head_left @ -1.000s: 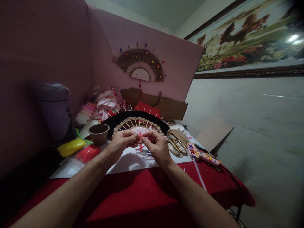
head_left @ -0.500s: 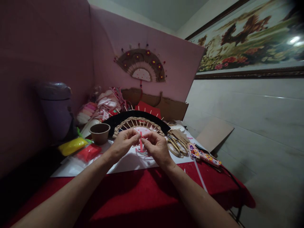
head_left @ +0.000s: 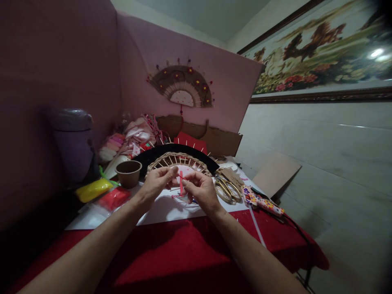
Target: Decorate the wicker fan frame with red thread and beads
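Note:
My left hand [head_left: 159, 180] and my right hand [head_left: 202, 191] are both closed in a pinch, close together above the white sheet. Between their fingertips runs a short, thin red cord [head_left: 181, 177]. A flat pinkish-red strip [head_left: 181, 187] shows upright in the gap between the hands; what supports it I cannot make out. Just beyond lies a fan with a braided wicker band [head_left: 171, 155], a black outer band [head_left: 154, 154] and pale sticks. Its pink dotted centre [head_left: 185, 168] is partly hidden by my fingers.
Gold-handled scissors [head_left: 227, 191] and a flower-patterned glue gun [head_left: 263, 202] lie to the right. At left are a brown pot [head_left: 128, 173], yellow clay [head_left: 94, 190], a red clay packet [head_left: 114, 198] and a lidded bin [head_left: 73, 143]. A finished fan [head_left: 185, 83] hangs behind.
My left fingertips have drawn slightly up and left, away from the right ones, so more of the red cord shows between them. My right hand stays nearly in place.

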### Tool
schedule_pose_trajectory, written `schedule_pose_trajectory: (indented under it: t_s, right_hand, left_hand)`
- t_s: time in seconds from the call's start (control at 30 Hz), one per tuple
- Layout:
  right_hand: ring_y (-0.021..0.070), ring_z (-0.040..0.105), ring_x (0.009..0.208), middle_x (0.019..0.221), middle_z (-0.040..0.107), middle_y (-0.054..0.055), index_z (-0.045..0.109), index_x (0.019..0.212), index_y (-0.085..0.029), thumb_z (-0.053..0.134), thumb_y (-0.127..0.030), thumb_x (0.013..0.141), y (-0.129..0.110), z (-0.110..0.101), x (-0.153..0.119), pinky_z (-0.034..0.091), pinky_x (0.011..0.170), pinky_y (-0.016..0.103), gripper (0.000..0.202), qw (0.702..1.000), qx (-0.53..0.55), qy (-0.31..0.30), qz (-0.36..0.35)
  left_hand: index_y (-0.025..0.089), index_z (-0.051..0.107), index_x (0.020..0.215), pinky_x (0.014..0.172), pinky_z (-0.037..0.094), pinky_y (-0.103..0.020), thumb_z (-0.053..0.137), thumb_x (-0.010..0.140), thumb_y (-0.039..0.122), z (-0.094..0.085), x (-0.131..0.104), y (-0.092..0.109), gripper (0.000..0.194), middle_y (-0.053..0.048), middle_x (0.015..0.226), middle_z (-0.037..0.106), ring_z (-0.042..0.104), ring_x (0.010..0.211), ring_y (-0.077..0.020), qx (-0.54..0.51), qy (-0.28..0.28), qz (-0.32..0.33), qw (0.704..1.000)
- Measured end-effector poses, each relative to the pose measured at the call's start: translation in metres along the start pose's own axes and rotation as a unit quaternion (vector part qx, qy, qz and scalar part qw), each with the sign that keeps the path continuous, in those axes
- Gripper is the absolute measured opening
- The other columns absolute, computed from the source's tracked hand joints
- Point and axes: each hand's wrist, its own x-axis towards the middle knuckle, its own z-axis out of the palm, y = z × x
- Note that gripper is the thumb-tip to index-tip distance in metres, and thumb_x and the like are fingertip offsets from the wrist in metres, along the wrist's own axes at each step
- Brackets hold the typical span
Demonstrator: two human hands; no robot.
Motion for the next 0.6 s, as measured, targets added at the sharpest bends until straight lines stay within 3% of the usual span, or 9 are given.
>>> schedule_pose_trajectory:
  t_s: [0.1,0.23,0.37,0.5,0.6]
  right_hand:
    - [0.0060,0.046,0.032,0.048,0.061,-0.004,0.056,0.072,-0.016,0.067,-0.031,0.069,0.000,0.000,0.000,0.039,0.029,0.016,0.019,1.000,0.008,-0.016,0.005]
    - [0.0080,0.052,0.037,0.056,0.064,-0.001,0.059,0.070,-0.015,0.071,-0.034,0.066,-0.002,-0.001,0.000,0.041,0.031,0.017,0.022,0.998,0.035,-0.035,0.049]
    - [0.0044,0.049,0.032,0.067,0.069,0.002,0.061,0.070,-0.014,0.069,-0.037,0.068,-0.006,-0.004,-0.001,0.032,0.029,0.015,0.025,0.994,0.025,-0.035,0.102]
    - [0.0034,0.050,0.034,0.079,0.070,0.004,0.065,0.074,-0.014,0.064,-0.040,0.074,-0.007,-0.005,0.000,0.025,0.030,0.015,0.027,0.994,-0.001,-0.034,0.108]
    - [0.0056,0.049,0.037,0.064,0.066,0.001,0.066,0.077,-0.015,0.062,-0.042,0.076,-0.004,-0.005,0.001,0.022,0.032,0.016,0.027,0.997,-0.021,-0.019,0.071]
  left_hand:
    - [0.013,0.062,0.064,0.054,0.036,-0.023,0.070,0.067,0.049,0.001,0.001,-0.003,0.037,0.001,0.058,0.056,0.047,0.055,-0.0094,0.035,-0.018,0.028,0.999]
    - [0.014,0.061,0.061,0.054,0.039,-0.023,0.073,0.065,0.040,0.003,0.001,-0.003,0.029,0.002,0.056,0.057,0.049,0.054,-0.0098,0.005,0.010,0.065,0.998]
    - [0.015,0.063,0.064,0.054,0.041,-0.022,0.073,0.066,0.038,0.003,-0.001,0.003,0.025,0.002,0.058,0.059,0.051,0.055,-0.0096,-0.020,0.025,0.067,0.997]
    - [0.014,0.065,0.067,0.054,0.040,-0.021,0.072,0.068,0.037,0.003,-0.003,0.007,0.024,0.002,0.060,0.060,0.050,0.056,-0.0090,-0.016,0.025,0.069,0.997]
    - [0.014,0.066,0.068,0.055,0.039,-0.020,0.072,0.068,0.035,0.003,-0.004,0.007,0.022,0.002,0.061,0.060,0.049,0.057,-0.0083,-0.009,0.030,0.080,0.996]
